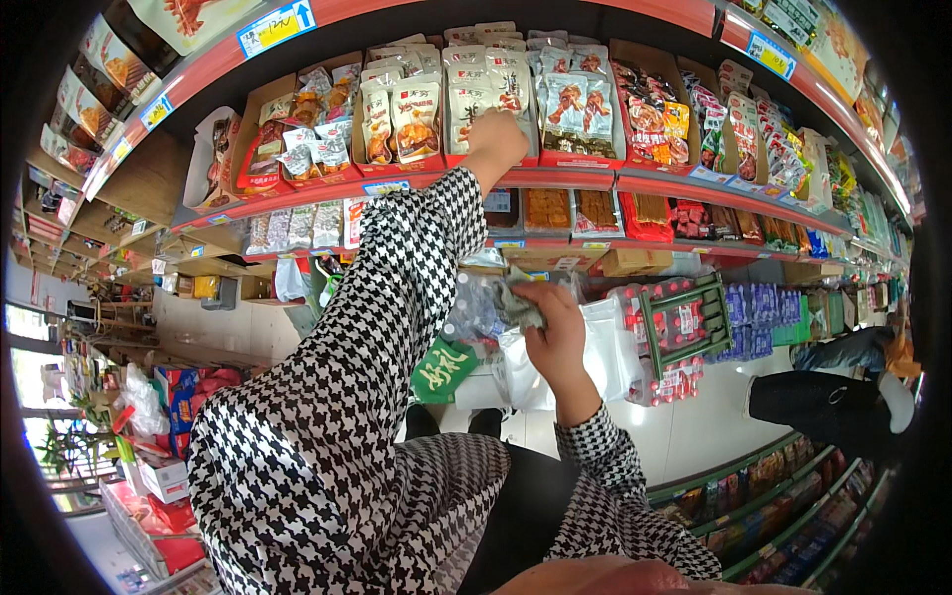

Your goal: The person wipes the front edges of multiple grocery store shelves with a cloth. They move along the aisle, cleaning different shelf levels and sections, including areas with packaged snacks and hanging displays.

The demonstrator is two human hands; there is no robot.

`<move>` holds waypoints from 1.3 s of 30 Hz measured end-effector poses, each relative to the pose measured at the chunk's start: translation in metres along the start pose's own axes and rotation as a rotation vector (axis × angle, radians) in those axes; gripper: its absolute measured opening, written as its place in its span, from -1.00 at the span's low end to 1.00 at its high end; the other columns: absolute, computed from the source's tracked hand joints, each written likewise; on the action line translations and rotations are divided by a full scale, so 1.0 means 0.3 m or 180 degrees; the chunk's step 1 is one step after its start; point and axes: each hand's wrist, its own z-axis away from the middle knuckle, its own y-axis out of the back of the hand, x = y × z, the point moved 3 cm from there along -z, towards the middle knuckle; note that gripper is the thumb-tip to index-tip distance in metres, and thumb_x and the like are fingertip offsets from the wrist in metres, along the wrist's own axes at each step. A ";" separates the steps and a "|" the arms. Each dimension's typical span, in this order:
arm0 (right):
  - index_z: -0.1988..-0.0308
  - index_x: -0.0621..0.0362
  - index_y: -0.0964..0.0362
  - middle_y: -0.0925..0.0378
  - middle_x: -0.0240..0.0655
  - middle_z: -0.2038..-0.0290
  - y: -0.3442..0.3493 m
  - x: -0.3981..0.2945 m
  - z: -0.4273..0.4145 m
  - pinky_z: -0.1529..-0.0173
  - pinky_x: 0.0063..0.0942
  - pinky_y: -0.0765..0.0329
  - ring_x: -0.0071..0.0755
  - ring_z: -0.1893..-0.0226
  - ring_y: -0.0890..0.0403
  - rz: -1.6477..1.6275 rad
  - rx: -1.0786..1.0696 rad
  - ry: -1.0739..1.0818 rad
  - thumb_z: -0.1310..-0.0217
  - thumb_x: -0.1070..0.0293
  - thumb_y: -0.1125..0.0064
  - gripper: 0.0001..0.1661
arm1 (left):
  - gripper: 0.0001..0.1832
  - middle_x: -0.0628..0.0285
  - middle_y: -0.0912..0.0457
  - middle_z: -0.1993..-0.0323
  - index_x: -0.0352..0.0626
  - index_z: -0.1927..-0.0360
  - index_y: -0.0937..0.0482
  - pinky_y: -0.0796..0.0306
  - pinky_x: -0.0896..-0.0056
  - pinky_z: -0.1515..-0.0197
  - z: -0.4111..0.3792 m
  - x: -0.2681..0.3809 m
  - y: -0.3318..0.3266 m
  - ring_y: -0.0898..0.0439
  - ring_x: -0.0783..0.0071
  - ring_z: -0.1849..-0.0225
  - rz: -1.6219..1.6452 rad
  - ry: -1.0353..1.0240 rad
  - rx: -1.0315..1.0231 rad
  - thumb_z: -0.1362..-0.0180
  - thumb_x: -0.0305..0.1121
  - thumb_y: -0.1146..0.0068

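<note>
My left hand (497, 146) reaches up to the shelf, its fingers against the upright cream snack packets (467, 80) in an open red-edged display box (456, 161). The back of the hand hides whether the fingers grip a packet. Lower down, my right hand (559, 331) holds a crumpled grey-green cloth (518, 303) in front of the lower shelves. Left of the left hand stands a box of similar cream packets (416, 115). To its right, clear packets of meat snacks (577, 104) fill another box.
Red-edged shelf rails (669, 186) run across, with packaged snacks (595, 212) below. On the floor are a green bag (445, 370), shrink-wrapped red-capped bottles (673, 379), a green folding stool (680, 361) and purple bottle packs (755, 316). Another person's dark-clothed leg (811, 398) is at right, near a low rack (766, 506).
</note>
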 end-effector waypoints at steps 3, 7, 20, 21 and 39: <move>0.05 0.11 -0.55 -0.58 -0.17 0.09 0.015 -0.033 -0.068 -0.03 -0.22 -0.52 0.02 0.06 -0.56 -0.0048 0.0073 0.0259 0.28 0.74 -0.06 -0.35 | -0.64 -0.14 -0.58 0.08 -0.38 0.15 -0.58 -0.49 0.09 -0.06 -0.002 0.028 0.002 -0.60 -0.07 0.04 0.0044 0.0173 -0.0025 -0.08 -0.29 -0.07; 0.06 0.05 -0.55 -0.58 -0.19 0.09 0.019 -0.014 -0.128 -0.01 -0.20 -0.54 0.03 0.06 -0.56 0.0258 0.0105 0.0431 0.29 0.73 -0.06 -0.34 | -0.52 -0.32 -0.41 -0.06 -0.45 -0.02 -0.44 -0.50 0.19 -0.10 -0.013 0.020 -0.002 -0.49 -0.11 -0.14 -0.0094 -0.0090 0.0099 -0.06 -0.34 -0.08; 0.02 0.02 -0.55 -0.54 -0.30 0.08 0.009 0.234 -0.481 -0.02 -0.22 -0.54 -0.12 0.03 -0.52 0.1891 -0.0080 0.0717 0.02 0.61 -0.08 -0.50 | -0.08 -0.21 -0.57 0.03 -0.33 -0.36 -0.10 -0.50 0.18 -0.07 -0.037 0.026 0.021 -0.59 -0.07 -0.02 0.1138 0.0714 0.0523 0.05 -0.37 -0.37; 0.03 0.00 -0.56 -0.54 -0.32 0.09 0.001 0.236 -0.490 -0.01 -0.24 -0.55 -0.15 0.04 -0.53 0.1981 -0.0124 0.0694 -0.01 0.58 -0.08 -0.53 | -0.08 -0.17 -0.60 0.06 -0.34 -0.37 -0.09 -0.50 0.17 -0.06 -0.038 0.021 0.025 -0.61 -0.05 0.01 0.1175 0.0756 0.0590 0.04 -0.38 -0.36; -0.09 0.06 -0.50 -0.47 -0.19 -0.08 0.024 0.037 -0.594 -0.19 -0.24 -0.45 -0.02 -0.10 -0.45 0.1139 0.0739 0.0753 0.12 0.72 -0.07 -0.32 | -0.46 0.06 -0.58 0.01 -0.36 -0.29 -0.31 -0.52 0.40 0.14 0.146 0.020 0.163 -0.61 0.34 0.13 0.4504 0.1001 0.0744 -0.21 -0.61 -0.06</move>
